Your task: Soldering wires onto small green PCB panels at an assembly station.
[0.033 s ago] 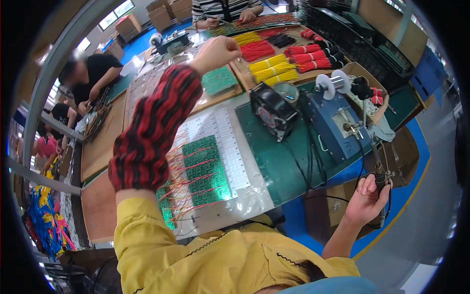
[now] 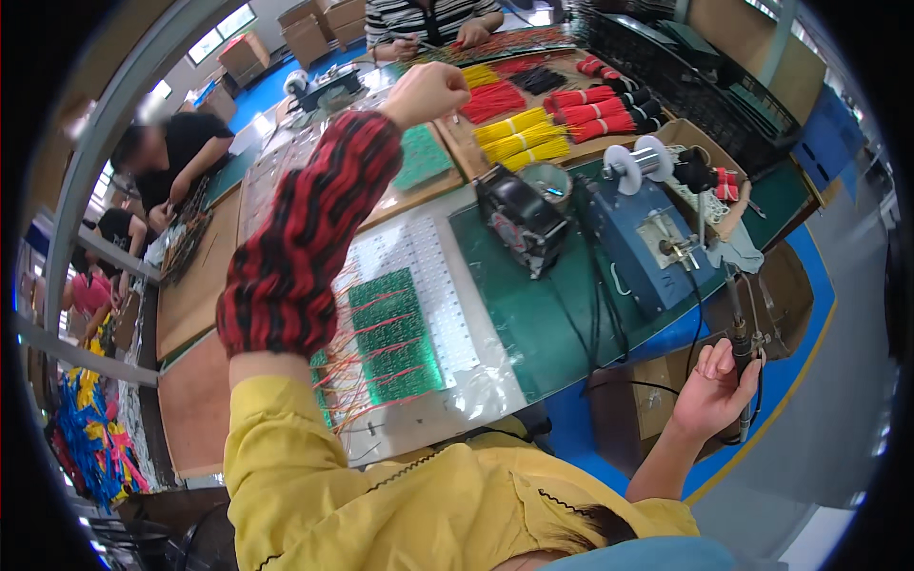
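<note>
My left hand (image 2: 428, 92), beyond a red-and-black striped sleeve cover, is raised over the far part of the bench beside bundles of red wires (image 2: 492, 100). Its fingers are curled together; whatever they may hold is hidden. At the lower right, my right hand (image 2: 709, 388) grips a soldering iron (image 2: 740, 347) by its dark handle, tip pointing away from me. Between my arms lies a green circuit board panel (image 2: 390, 333) on a white perforated plate (image 2: 433, 285), with thin red wires running across it. Another green board (image 2: 424, 157) rests under my left wrist.
A black fan (image 2: 522, 219) and a blue soldering machine (image 2: 647, 247) with a white spool (image 2: 636, 164) stand on the green mat (image 2: 495, 324). Yellow wire bundles (image 2: 519, 138) lie in a tray beyond. Cables trail off the bench's near edge. Other people work at the far side and left.
My left hand has shifted slightly farther away and to the right, toward the wires. The view has moved a little. My right hand keeps its grip on the soldering iron.
</note>
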The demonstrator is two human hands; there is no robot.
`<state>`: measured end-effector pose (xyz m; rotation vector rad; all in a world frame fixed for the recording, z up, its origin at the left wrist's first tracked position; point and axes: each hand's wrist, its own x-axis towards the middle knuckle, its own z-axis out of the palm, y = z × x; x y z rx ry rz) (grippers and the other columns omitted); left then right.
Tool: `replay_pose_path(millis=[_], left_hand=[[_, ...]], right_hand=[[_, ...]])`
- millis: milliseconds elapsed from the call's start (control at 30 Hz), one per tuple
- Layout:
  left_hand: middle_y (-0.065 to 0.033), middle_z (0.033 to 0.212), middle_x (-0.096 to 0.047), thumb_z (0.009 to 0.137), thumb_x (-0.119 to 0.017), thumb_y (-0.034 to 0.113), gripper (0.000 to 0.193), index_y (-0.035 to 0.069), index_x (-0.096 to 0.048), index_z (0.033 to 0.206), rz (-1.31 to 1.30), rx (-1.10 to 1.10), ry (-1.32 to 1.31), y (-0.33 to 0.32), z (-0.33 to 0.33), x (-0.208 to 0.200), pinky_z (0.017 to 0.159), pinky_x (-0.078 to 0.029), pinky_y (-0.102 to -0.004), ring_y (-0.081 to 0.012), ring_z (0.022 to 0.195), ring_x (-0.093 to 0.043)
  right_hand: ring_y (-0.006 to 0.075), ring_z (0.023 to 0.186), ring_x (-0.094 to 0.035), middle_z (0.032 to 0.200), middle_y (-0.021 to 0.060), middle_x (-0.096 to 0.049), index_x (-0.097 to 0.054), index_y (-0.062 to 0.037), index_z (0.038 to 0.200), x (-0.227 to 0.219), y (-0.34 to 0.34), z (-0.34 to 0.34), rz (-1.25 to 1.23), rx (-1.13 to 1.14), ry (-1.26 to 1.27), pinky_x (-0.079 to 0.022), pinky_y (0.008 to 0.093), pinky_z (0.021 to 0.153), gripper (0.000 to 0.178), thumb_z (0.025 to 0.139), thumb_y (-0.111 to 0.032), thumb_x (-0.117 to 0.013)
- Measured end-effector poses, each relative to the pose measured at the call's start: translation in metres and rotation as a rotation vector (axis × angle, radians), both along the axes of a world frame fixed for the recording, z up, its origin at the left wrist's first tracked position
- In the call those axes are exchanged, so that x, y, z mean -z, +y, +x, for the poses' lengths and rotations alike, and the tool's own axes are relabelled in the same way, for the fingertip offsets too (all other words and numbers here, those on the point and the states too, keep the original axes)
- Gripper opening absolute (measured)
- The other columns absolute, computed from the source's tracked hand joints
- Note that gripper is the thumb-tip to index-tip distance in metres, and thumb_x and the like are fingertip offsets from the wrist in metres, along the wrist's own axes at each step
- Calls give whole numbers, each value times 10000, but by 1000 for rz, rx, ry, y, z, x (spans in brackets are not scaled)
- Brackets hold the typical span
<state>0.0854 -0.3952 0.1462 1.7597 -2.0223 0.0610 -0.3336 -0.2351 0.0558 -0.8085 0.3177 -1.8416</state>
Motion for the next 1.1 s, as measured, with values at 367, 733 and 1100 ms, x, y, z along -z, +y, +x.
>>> replay_pose_path(millis=[367,733,1100], left_hand=[[-98,851,-665,654,-665,280,253,132,-697,856,279,-153,-172,-258,-53,56,773,-480,-340,-240,843,-629],[-135,853,-656,696,-658,415,365,80,-686,838,272,-260,-298,-321,-43,133,785,-472,-360,-262,856,-623],[-193,982,-626,770,-506,179,277,42,-656,958,183,-457,-207,-317,-72,123,825,-467,-381,-316,964,-598]], right_hand=[[93,594,-315,653,14,-369,-451,-50,865,31,-57,-96,113,356,35,-265,232,541,192,936,-220,-399],[82,579,-299,653,9,-339,-414,-62,841,65,-112,-111,298,636,199,-237,226,508,187,930,-224,-384],[82,595,-294,666,7,-333,-421,-63,826,72,-95,-119,358,627,197,-249,230,531,204,935,-234,-391]])
